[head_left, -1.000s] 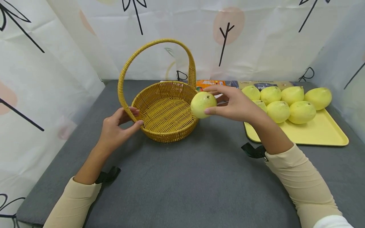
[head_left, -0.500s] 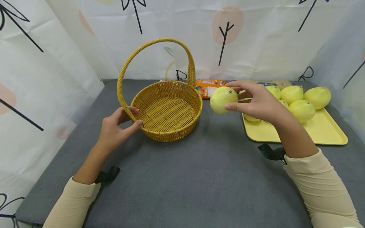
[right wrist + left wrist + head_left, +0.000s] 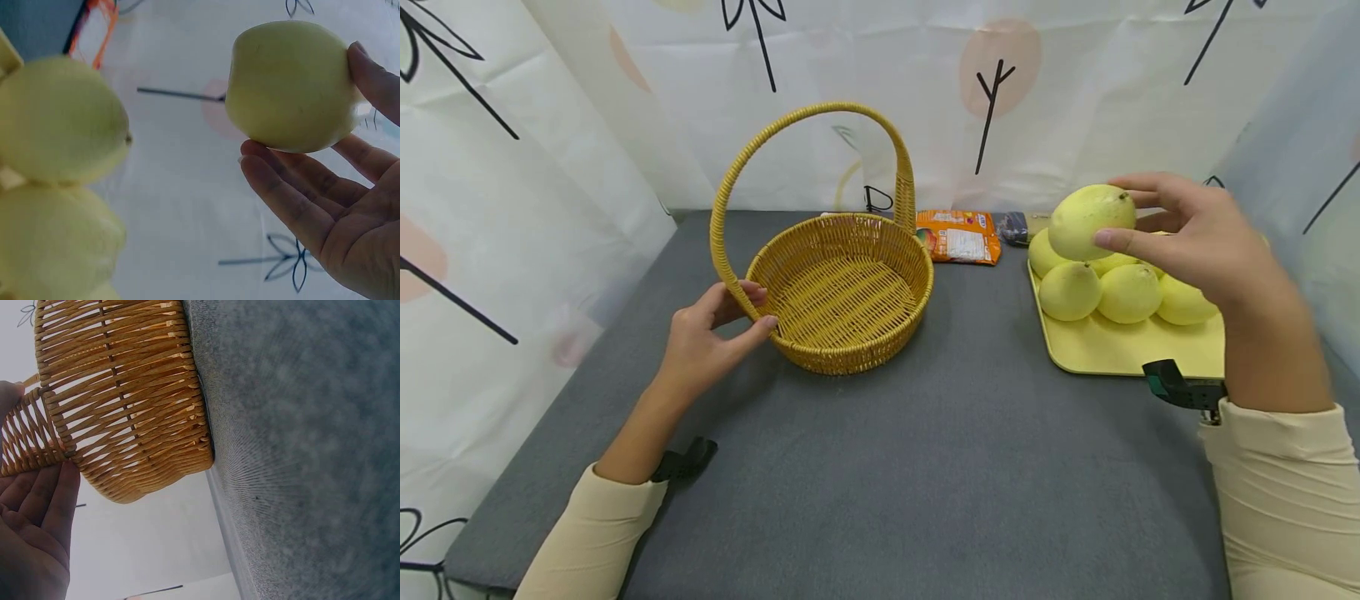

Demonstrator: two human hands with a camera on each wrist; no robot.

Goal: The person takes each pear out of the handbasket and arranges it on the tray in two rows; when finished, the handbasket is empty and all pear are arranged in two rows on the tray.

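A golden woven basket (image 3: pixel 838 362) with a tall arched handle stands on the grey table, nothing inside it. My left hand (image 3: pixel 706 337) grips its left side where the handle meets the rim. In the left wrist view the fingers (image 3: pixel 59 506) lie behind the weave. On the right, my right hand (image 3: pixel 1198 233) holds a pale yellow-green pear (image 3: pixel 1090 221) above the tray of similar pears (image 3: pixel 1070 291). The right wrist view shows the held pear (image 3: pixel 294 84) between thumb and fingertips, apart from the other pears (image 3: pixel 59 119).
Several pears sit in the back part of a yellow tray (image 3: pixel 1112 357); my right hand and forearm hide its right side. An orange packet (image 3: pixel 958 236) lies at the back between basket and tray, beside a dark packet (image 3: pixel 1013 227). A patterned white curtain (image 3: pixel 1075 108) closes the back.
My right hand has carried the pear from beside the basket's right rim rightward and up, over the tray. The left hand and the basket have stayed in place.
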